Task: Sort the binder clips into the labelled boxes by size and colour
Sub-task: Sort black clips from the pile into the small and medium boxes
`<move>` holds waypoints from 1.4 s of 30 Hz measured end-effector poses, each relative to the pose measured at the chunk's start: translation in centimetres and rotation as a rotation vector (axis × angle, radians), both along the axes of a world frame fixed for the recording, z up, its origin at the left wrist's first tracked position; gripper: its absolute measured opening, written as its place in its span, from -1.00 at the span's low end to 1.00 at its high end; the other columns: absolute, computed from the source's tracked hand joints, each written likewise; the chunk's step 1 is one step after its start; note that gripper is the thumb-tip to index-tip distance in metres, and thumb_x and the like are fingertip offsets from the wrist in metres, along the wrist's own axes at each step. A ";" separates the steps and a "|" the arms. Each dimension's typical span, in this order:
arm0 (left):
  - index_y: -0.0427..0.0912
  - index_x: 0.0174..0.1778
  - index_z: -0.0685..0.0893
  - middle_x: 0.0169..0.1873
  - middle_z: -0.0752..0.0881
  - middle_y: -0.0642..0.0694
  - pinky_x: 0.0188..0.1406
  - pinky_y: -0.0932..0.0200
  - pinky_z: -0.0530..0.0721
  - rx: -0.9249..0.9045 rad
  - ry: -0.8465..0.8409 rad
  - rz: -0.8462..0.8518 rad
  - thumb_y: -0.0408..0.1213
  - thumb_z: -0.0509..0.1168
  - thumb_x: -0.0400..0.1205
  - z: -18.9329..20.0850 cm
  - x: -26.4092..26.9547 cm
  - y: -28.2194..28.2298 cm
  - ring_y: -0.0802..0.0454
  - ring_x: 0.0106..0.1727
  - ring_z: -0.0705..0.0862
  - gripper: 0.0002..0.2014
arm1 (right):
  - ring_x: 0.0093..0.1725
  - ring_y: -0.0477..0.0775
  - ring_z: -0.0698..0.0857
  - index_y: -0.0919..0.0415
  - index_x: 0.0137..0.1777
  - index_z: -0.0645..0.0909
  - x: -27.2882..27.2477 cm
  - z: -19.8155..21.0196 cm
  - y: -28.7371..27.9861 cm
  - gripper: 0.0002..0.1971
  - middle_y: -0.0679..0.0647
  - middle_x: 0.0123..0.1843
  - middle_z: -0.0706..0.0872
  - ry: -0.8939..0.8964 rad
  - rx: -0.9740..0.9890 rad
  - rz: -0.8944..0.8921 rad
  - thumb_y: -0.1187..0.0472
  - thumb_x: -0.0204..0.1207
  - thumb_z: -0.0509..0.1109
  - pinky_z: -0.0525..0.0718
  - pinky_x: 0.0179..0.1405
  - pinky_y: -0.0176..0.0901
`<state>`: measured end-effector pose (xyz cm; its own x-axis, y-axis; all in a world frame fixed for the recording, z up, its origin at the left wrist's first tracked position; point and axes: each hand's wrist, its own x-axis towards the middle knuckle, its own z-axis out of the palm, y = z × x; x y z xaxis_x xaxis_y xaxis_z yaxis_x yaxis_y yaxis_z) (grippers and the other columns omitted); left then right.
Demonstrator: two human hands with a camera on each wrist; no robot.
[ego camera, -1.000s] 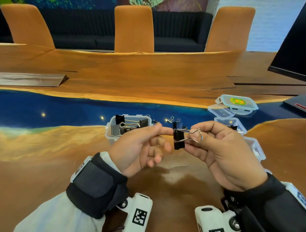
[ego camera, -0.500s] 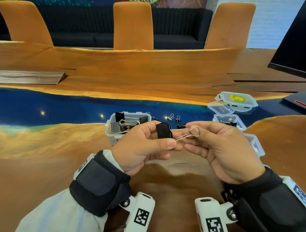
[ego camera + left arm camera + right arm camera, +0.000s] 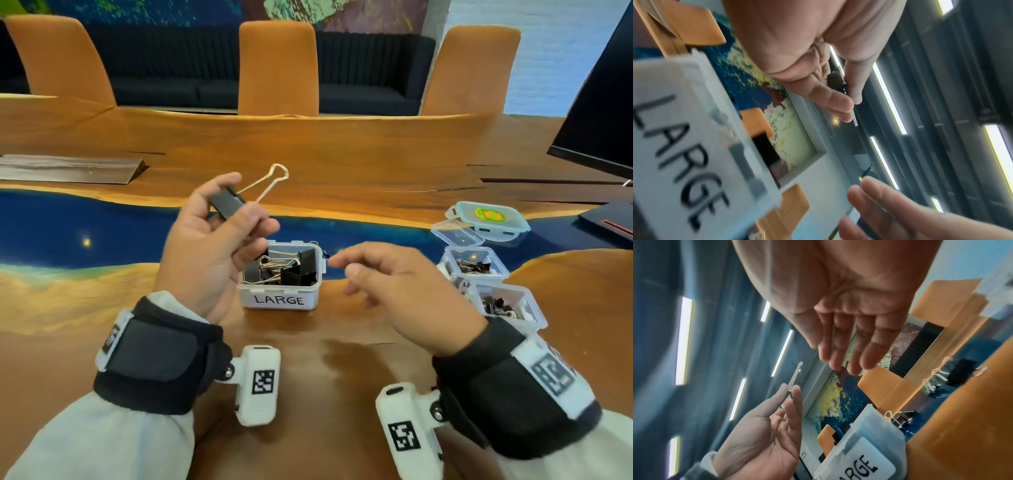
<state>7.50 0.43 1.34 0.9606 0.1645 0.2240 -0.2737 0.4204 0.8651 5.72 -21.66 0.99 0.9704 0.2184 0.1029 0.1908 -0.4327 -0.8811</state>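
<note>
My left hand [image 3: 243, 202] pinches a large black binder clip [image 3: 227, 205] between thumb and fingers, its wire handles [image 3: 270, 181] pointing up and right. It hovers above and just left of the clear box labelled LARGE [image 3: 281, 299], which holds several large black clips. My right hand [image 3: 342, 267] is open and holds nothing, to the right of that box. In the left wrist view the fingers [image 3: 834, 100] squeeze the clip [image 3: 843, 87] beside the LARGE box [image 3: 684, 146]. The right wrist view shows my open right hand [image 3: 838, 356] and the left hand [image 3: 791, 394] with the clip's wire [image 3: 795, 376].
Two more open clear boxes [image 3: 474, 270] [image 3: 507, 308] with smaller clips stand at the right. Their lids [image 3: 489, 219] lie behind them. Loose small clips [image 3: 898, 418] lie behind the LARGE box. A dark monitor [image 3: 599, 120] stands at the far right, and chairs line the table's far side.
My right hand let go of the clip's wire handles and dropped away to the right, now open. My left hand lifted the clip up and left, above the LARGE box.
</note>
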 end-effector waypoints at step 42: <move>-0.05 0.06 0.86 -0.28 0.80 0.05 -0.33 0.50 0.55 0.789 0.121 -0.279 -0.36 0.43 0.63 -1.3 -1.1 -2.1 0.34 -0.35 0.66 -0.82 | 0.23 -0.49 0.58 -0.36 -0.06 0.74 -0.3 -2.6 -4.5 -0.80 -0.45 0.42 0.55 0.098 -0.194 0.108 -0.03 0.37 0.59 0.47 0.16 -0.45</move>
